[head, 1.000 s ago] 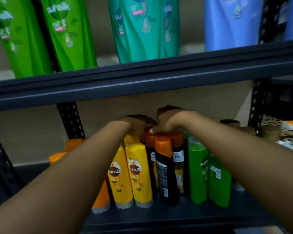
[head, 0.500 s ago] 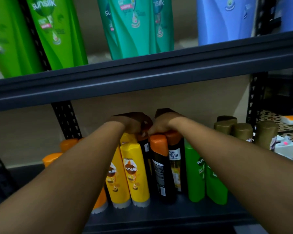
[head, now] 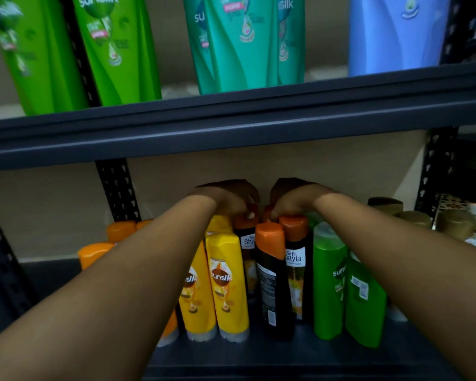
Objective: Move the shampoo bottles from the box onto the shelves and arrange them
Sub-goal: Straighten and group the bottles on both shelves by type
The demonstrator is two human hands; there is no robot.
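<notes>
1. The forearms hide part of the lower shelf (head: 259,358); the fingertips of both hands are hard to make out.
2. Left hand (head: 226,198) curls over a black bottle (head: 246,243)'s orange cap; right hand (head: 294,199) curls over caps behind, on the same shelf; which bottle it grips I cannot tell.

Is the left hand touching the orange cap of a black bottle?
Touching. Head view: left hand fingers press on the black bottle's orange cap.
</notes>
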